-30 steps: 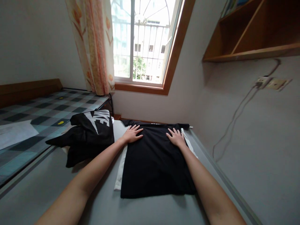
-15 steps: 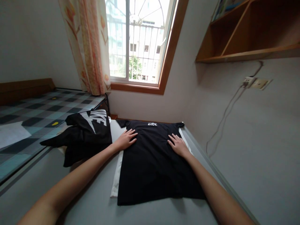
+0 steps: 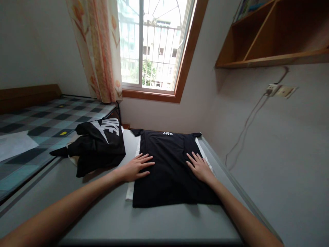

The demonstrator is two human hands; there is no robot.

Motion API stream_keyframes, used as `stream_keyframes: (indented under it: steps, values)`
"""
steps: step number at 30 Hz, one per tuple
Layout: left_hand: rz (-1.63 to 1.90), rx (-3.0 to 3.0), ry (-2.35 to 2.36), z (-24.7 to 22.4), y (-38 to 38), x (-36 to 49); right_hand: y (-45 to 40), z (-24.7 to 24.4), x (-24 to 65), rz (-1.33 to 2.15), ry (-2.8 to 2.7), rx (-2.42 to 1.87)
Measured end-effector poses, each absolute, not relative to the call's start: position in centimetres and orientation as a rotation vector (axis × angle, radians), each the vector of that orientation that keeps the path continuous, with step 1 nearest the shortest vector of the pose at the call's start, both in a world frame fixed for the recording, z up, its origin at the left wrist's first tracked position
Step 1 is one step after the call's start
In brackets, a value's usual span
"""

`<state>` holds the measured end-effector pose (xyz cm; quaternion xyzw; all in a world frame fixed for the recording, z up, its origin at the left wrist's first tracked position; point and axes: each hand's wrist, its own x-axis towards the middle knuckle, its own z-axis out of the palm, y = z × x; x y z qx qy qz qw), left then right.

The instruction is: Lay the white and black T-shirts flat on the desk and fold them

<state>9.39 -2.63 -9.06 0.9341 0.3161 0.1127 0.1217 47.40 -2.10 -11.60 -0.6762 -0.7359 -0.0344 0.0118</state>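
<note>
A black T-shirt (image 3: 169,185) lies spread out on the grey tabletop (image 3: 154,224), with small white lettering near its far edge and white fabric showing along both sides. My left hand (image 3: 137,167) rests flat on the shirt's left side, fingers spread. On the right side of the shirt lies my right hand (image 3: 200,167), palm down with the fingers apart. Neither hand grips the cloth. To the left of the shirt sits a crumpled black garment (image 3: 100,145) with a large white NIKE print.
A bed with a checked cover (image 3: 51,115) adjoins on the left, with a white paper sheet (image 3: 16,144) on it. Beyond the shirt are a window (image 3: 149,51) and a flowered curtain (image 3: 99,51). A wooden shelf (image 3: 257,60) and a socket with a cable (image 3: 272,90) are on the right wall.
Both hands have slid nearer along the shirt, still flat. The shirt's near edge appears higher in the view, and the table's near edge now shows.
</note>
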Motion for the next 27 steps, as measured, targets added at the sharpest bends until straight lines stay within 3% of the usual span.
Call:
stream_keyframes:
  steps: [6,11,17,27]
  values:
    - [0.373,2.765,0.985,-9.5,0.7,9.4,1.5,-11.0,46.0,-0.084,-2.181,-2.121]
    - [0.502,2.783,1.011,-8.9,-0.9,9.6,1.0,-10.4,45.9,-0.175,-2.094,-1.967]
    - [0.385,2.732,0.891,-7.2,-4.8,8.9,-1.2,-8.9,47.3,0.228,-2.178,-1.63]
    - [0.361,2.688,0.812,-7.7,-5.0,7.7,-0.7,-10.6,50.2,-0.022,-2.03,-2.112]
